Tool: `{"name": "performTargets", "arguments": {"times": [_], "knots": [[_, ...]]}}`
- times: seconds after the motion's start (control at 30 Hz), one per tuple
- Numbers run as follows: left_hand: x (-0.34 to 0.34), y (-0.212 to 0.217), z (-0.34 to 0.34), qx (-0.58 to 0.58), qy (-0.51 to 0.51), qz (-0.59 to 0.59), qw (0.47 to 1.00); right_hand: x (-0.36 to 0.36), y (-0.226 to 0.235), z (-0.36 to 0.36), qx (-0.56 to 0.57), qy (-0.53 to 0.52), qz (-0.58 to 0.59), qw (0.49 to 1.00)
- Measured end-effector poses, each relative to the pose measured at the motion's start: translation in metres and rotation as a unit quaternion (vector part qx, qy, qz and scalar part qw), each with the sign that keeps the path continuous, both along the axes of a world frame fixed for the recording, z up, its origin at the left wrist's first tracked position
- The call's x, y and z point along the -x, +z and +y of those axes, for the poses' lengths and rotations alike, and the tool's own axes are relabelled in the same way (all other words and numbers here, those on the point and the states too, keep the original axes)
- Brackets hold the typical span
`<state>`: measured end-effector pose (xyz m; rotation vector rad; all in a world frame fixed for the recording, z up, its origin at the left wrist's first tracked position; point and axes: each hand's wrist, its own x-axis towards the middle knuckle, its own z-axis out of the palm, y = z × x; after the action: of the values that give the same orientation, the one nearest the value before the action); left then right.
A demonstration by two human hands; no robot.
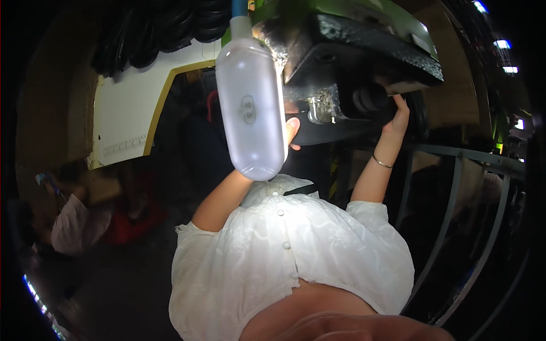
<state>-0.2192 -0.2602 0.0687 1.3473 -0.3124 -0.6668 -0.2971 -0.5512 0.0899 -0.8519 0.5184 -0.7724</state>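
A: hands?
B: left hand [291,132] partly behind the frosted lamp tube [251,108], fingers flat under a dark curved part [335,132]; right hand [398,113] fingers pressed open against it, upper centre.
A: part look?
B: black, smooth, under a gritty machine head [364,45]; grip unclear.

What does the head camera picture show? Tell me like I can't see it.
Two hands reach up to a dark machine: the left hand touches its underside behind a hanging cloudy white bottle, and the right hand touches a black knob. The person wears a white buttoned shirt.
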Motion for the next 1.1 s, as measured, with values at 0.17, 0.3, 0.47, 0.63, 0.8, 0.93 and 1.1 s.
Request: {"name": "performTargets", "arguments": {"times": [0.17, 0.3, 0.47, 0.63, 0.8, 0.93, 1.1], "knots": [[-0.001, -0.004, 0.004, 0.170, -0.050, 0.132, 0.975, -0.016, 0.002, -0.008, -0.028, 0.050, 0.012, 0.998], [0.000, -0.001, 0.009, 0.222, -0.061, 0.245, 0.942, 0.004, -0.019, -0.014, -0.061, 0.089, -0.029, 0.994], [-0.004, 0.006, 0.016, 0.169, -0.080, 0.102, 0.977, 0.015, -0.023, 0.008, -0.049, 0.053, -0.054, 0.996], [-0.003, 0.002, 0.012, 0.078, -0.089, -0.028, 0.993, 0.020, -0.018, 0.004, -0.054, 0.101, -0.105, 0.988], [-0.003, 0.003, 0.019, 0.002, -0.092, -0.102, 0.991, 0.010, -0.009, 0.019, -0.010, 0.049, -0.091, 0.995], [0.000, 0.022, 0.031, 0.098, -0.060, 0.067, 0.991, -0.004, -0.027, -0.007, -0.026, 0.007, 0.015, 1.000], [-0.002, 0.012, 0.065, 0.171, -0.060, 0.124, 0.976, -0.041, -0.015, 0.021, -0.047, 0.053, 0.015, 0.997]]}}
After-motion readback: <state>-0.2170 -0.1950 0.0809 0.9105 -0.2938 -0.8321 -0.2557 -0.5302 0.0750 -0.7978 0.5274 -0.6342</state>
